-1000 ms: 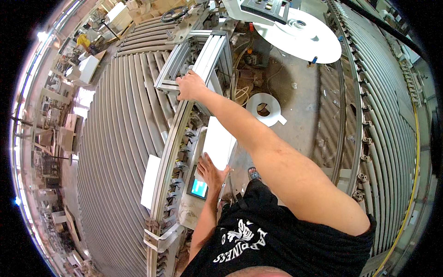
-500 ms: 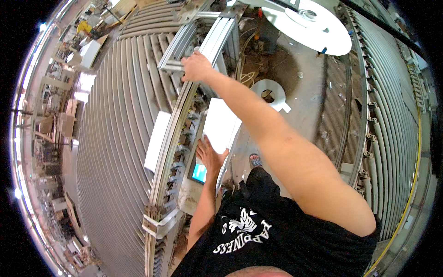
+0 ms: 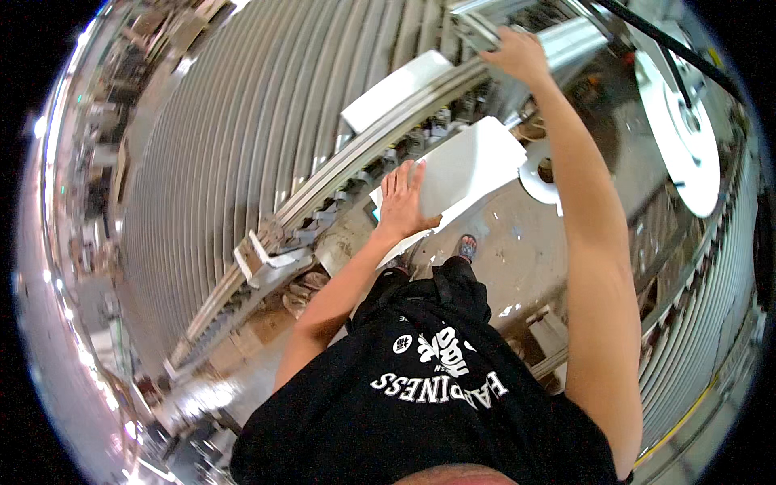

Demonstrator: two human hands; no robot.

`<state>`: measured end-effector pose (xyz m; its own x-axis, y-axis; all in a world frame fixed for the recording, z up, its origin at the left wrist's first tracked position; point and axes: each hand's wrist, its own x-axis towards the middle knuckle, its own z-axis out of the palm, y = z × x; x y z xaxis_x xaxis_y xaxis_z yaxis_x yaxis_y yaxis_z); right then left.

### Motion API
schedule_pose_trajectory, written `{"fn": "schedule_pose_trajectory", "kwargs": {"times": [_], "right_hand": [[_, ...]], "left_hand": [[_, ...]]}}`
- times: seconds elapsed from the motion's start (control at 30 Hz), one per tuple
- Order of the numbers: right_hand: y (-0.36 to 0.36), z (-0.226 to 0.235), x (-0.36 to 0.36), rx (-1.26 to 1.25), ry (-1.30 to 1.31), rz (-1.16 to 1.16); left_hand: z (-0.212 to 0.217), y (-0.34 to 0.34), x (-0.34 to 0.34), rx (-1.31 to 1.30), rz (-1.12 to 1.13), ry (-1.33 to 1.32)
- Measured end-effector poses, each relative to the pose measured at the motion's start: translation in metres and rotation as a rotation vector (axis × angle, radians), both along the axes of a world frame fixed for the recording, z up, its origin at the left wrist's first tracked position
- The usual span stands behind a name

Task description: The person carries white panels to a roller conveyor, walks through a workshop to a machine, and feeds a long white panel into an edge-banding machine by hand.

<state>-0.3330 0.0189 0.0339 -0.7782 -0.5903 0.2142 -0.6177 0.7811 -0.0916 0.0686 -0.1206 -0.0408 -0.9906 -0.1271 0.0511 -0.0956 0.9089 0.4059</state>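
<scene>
A roller bed (image 3: 242,153) fills the left side of a workshop floor, its long grey rollers running from near to far. Along its right edge runs a metal rail (image 3: 356,160), with a white bracket (image 3: 263,259) at the near part. A white panel (image 3: 396,90) lies on the rollers against the rail, which probably gives it a straight edge to sit against.

Just right of the rail, a white sheet (image 3: 473,162) lies over a pale box (image 3: 335,245), covering most of a small screen (image 3: 374,212). The left hand (image 3: 402,206) presses on its near end, fingers apart and flat on top, the thumb spread out toward the edge on the person's side; the spread looks meant to keep the sheet from sliding. Whether it is one layer or several cannot be told.

Farther off and to the right, the right hand (image 3: 521,56) reaches to a metal frame (image 3: 574,44) at the far end of the rail, fingers clamped on its near corner, seemingly as a steady hold. Blur hides the finer grip.

A white ring (image 3: 530,182) lies on the floor (image 3: 513,218) beyond the person's sandals (image 3: 466,248). At far right stands a large white disc (image 3: 689,166), tilted in this view, and nearer, along the right edge, a second roller bed (image 3: 687,331).
</scene>
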Motion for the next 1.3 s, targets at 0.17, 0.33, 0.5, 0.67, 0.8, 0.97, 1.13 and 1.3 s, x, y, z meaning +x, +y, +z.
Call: {"fn": "schedule_pose_trajectory", "kwargs": {"times": [0.17, 0.33, 0.5, 0.67, 0.8, 0.97, 1.13, 1.3], "right_hand": [[0.005, 0.003, -0.006, 0.007, -0.034, -0.022], [-0.011, 0.033, 0.012, 0.128, -0.087, -0.029], [-0.009, 0.029, 0.007, 0.116, -0.012, -0.033], [-0.01, 0.016, -0.009, 0.191, -0.017, -0.06], [-0.003, 0.008, -0.019, 0.195, -0.115, -0.079], [0.011, -0.019, -0.045, 0.163, 0.004, -0.058], [0.054, -0.033, -0.09, 0.274, 0.108, 0.054], [0.053, -0.051, -0.107, 0.827, 0.467, 0.341]], "left_hand": [[0.034, -0.089, 0.053, -0.07, 0.084, 0.014], [0.053, -0.223, 0.109, -0.214, 0.282, 0.082], [0.059, -0.354, 0.148, -0.407, 0.434, -0.062], [0.026, -0.472, 0.235, -0.43, 0.404, -0.27], [0.006, -0.523, 0.299, -0.366, 0.345, -0.442], [-0.008, -0.573, 0.409, -0.401, 0.45, -0.754], [0.018, -0.608, 0.475, -0.411, 0.677, -0.546], [0.053, -0.537, 0.406, -0.363, 0.881, 0.077]]}}
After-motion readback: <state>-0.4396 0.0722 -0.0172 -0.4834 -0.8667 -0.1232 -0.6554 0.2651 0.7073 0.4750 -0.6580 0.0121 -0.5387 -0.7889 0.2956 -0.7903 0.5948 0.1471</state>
